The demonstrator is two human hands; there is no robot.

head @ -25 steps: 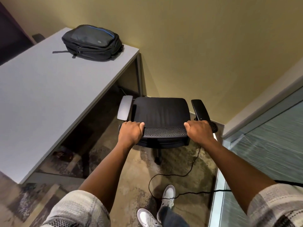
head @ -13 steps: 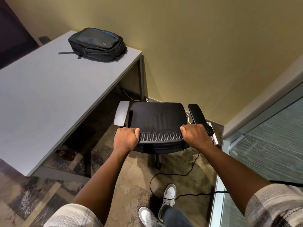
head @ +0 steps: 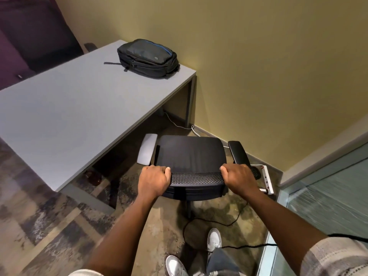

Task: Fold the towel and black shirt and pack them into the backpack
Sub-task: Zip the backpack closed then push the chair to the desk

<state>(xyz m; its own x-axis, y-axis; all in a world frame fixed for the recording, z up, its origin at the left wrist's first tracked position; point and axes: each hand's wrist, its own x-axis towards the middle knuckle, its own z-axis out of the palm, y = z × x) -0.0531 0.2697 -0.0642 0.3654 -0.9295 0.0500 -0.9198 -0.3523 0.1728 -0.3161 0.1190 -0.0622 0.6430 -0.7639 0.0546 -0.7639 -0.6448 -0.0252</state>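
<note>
An office, by every sign. Plain grey desk (head: pixel 65 116) with slab legs, set against a mustard-yellow wall (head: pixel 258 56). Black swivel office chair (head: pixel 191 154) with a mesh back and padded armrests, standing in the corner just beside the desk. Patterned carpet tiles (head: pixel 49 226) in grey and brown underfoot. Frosted glass partition (head: pixel 328 198) in a metal frame along the right side. White power strip (head: pixel 266 180) on the floor by the partition, black cable (head: pixel 199 222) looping across the carpet, white cord (head: pixel 179 124) trailing under the desk. Dark laptop backpack (head: pixel 147 56) lying flat at the desk's far corner. Purple upholstered seat (head: pixel 29 36) beyond the desk.
</note>
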